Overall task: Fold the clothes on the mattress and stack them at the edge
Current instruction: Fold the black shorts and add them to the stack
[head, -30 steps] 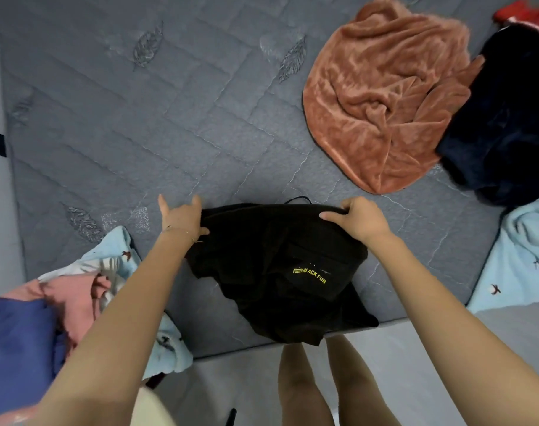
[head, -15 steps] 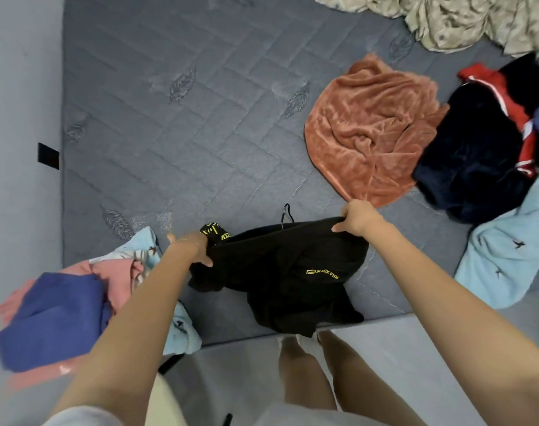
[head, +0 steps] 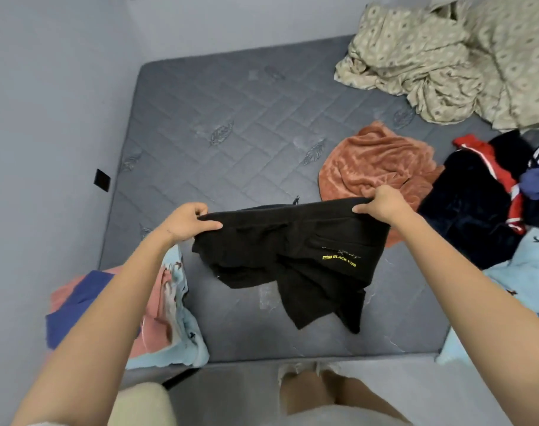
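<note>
A black garment [head: 292, 256] with a yellow "BLACK FUN" print hangs in the air above the near part of the grey quilted mattress [head: 231, 133]. My left hand [head: 185, 222] grips its upper left corner and my right hand [head: 382, 204] grips its upper right corner, stretching the top edge between them. Its lower part dangles in loose folds. At the mattress's near left edge lies a stack of clothes [head: 157, 318]: blue, pink and light blue pieces, partly hidden by my left forearm.
A rust-coloured velvety garment [head: 372, 161] lies right of centre. A dark navy garment with red trim [head: 477, 204], a light blue garment [head: 526, 272] and a beige patterned sheet [head: 446, 56] fill the right side. A wall runs along the left; floor lies below the near edge.
The black garment lay on the mattress under both hands; both hands have since gripped its top edge, lifted it off the surface and spread it wider. The view has pulled back.
</note>
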Demonstrator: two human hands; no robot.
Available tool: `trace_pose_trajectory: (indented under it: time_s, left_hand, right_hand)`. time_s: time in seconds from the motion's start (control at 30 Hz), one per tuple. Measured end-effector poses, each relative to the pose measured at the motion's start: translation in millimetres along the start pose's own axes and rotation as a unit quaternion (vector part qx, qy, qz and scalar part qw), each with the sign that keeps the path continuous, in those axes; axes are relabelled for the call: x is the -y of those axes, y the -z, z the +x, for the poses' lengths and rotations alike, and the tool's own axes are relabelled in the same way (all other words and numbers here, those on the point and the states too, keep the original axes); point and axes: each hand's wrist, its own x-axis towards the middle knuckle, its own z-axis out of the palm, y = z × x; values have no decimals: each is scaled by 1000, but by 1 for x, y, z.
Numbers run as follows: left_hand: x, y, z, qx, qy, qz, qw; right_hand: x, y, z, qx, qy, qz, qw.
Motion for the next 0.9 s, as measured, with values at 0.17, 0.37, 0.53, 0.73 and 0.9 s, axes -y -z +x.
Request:
trace_pose_trajectory:
  time_s: [0.17,0.37,0.53,0.73,0.9]
  left_hand:
    - [-18,31,-30,60,44,-143,987]
    - [-47,49,-44,3,5,-413,911]
    - [-84,41,-42,-42,-13,-554,831]
    - [-134,7,-43,-62,-91,-563,819]
    - [-177,-24,-45,-106,-188,-463,860]
  right_hand:
    - [12,40,-14,18,21,50,998]
    - [34,74,-29,53,21,152,987]
    - [58,93,-46,81,41,376,922]
    - [86,95,-72,204,123,479,845]
    - [113,83,-89,180,174,494,833]
